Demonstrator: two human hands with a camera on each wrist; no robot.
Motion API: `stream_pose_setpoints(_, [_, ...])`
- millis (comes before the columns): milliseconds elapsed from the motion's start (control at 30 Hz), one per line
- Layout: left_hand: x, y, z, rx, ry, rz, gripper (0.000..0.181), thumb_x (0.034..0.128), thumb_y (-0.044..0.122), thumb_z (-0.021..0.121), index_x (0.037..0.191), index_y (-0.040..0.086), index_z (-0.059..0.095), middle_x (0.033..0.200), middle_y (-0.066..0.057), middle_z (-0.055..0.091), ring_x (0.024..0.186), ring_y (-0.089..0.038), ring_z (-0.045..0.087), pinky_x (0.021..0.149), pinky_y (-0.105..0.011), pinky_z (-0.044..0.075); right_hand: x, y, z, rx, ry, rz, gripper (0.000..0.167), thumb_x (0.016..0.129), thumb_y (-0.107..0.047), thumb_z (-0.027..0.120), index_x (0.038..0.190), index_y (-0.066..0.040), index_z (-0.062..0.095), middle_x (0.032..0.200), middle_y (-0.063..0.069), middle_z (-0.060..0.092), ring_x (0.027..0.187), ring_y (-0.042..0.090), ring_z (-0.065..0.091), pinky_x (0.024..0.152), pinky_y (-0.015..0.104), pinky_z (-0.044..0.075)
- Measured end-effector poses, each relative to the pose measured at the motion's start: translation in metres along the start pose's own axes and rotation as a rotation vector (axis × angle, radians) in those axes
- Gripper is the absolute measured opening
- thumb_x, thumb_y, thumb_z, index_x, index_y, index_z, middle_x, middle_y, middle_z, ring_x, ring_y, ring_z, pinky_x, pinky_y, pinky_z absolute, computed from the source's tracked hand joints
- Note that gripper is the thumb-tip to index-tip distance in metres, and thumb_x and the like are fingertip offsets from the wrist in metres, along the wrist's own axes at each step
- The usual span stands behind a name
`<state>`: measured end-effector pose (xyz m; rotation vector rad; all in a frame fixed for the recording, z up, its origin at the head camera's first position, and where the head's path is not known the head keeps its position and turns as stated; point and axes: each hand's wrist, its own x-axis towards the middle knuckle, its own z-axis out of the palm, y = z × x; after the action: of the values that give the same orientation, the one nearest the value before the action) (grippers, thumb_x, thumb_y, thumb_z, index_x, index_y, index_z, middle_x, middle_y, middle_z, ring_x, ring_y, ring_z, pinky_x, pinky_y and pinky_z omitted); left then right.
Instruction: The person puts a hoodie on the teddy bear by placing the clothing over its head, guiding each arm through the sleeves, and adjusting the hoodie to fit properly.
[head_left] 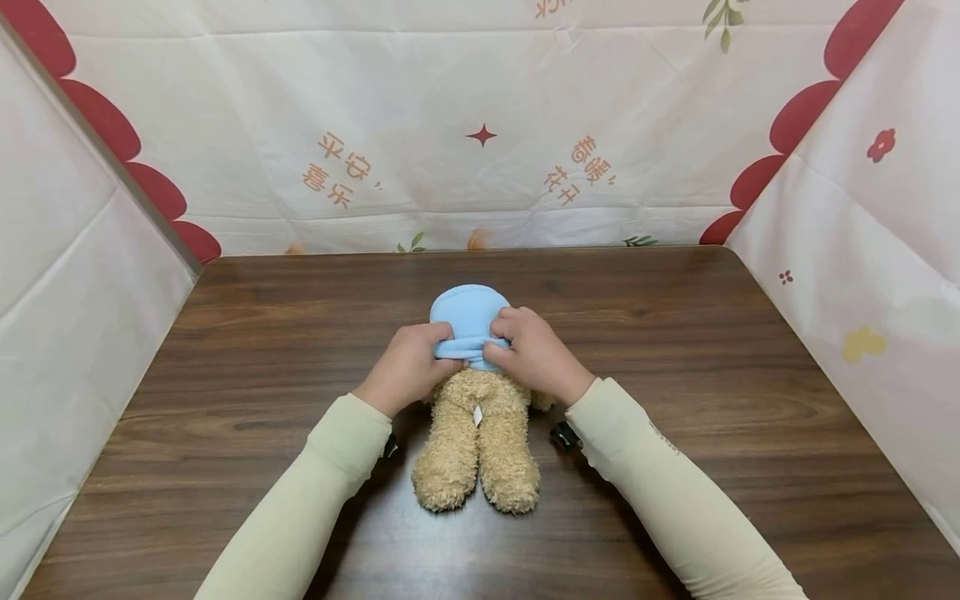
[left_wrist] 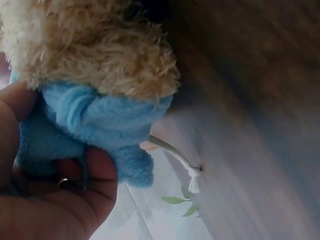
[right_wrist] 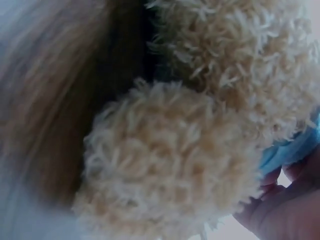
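A curly light-brown teddy bear [head_left: 483,396] lies on the table with both legs pointing toward me. Pale blue soft clothing [head_left: 471,310] covers its upper end, and a bunched fold crosses it just above the furry body. My left hand [head_left: 408,362] pinches the left end of that fold, with thumb and fingers curled round the cloth [left_wrist: 102,117]. At the right end, my right hand [head_left: 542,354] grips the same fold between thumb and fingers. A knotted cord [left_wrist: 192,175] hangs from the blue cloth in the left wrist view. The bear's head is hidden.
The brown wood-grain table [head_left: 262,350] extends around the bear. A printed white cloth [head_left: 420,108] hangs behind the far edge, with similar cloth along both sides. A small white tag [head_left: 477,415] shows between the bear's legs.
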<state>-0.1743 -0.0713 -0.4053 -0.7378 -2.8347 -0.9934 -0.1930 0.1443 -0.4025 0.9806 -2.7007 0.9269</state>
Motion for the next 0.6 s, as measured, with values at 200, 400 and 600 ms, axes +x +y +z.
stream_pose_setpoints(200, [0.0037,0.0044,0.0040,0.099,-0.012,0.073,0.047,0.0933,0.013,0.069,0.062,0.017,0.033,0.059,0.005,0.023,0.057,-0.013,0.024,0.061,-0.029,0.030,-0.0023,-0.0032,0.0001,-0.028,-0.008,0.038,0.041,0.088,-0.009,0.056,0.060,-0.018,0.028,0.060,-0.003,0.024,0.059,0.017,0.019,0.064,0.031,0.028])
stream_pose_setpoints(400, [0.0049,0.0059,0.0038,0.130,-0.046,0.057,0.047,0.0953,0.011,0.062,0.061,0.018,0.031,0.057,0.005,0.019,0.055,-0.012,0.020,0.057,-0.027,0.026,-0.0046,-0.0039,0.0032,-0.034,-0.012,0.063,0.043,0.091,-0.011,0.055,0.060,-0.018,0.027,0.056,-0.006,0.018,0.058,0.016,0.018,0.062,0.031,0.028])
stream_pose_setpoints(600, [0.0022,0.0063,0.0017,0.120,-0.023,0.061,0.036,0.0934,0.015,0.068,0.067,0.015,0.043,0.063,0.001,0.036,0.062,-0.017,0.036,0.065,-0.033,0.034,-0.0030,-0.0019,0.0014,-0.041,-0.008,0.050,0.042,0.092,-0.011,0.054,0.060,-0.018,0.028,0.057,-0.004,0.021,0.057,0.016,0.019,0.062,0.031,0.028])
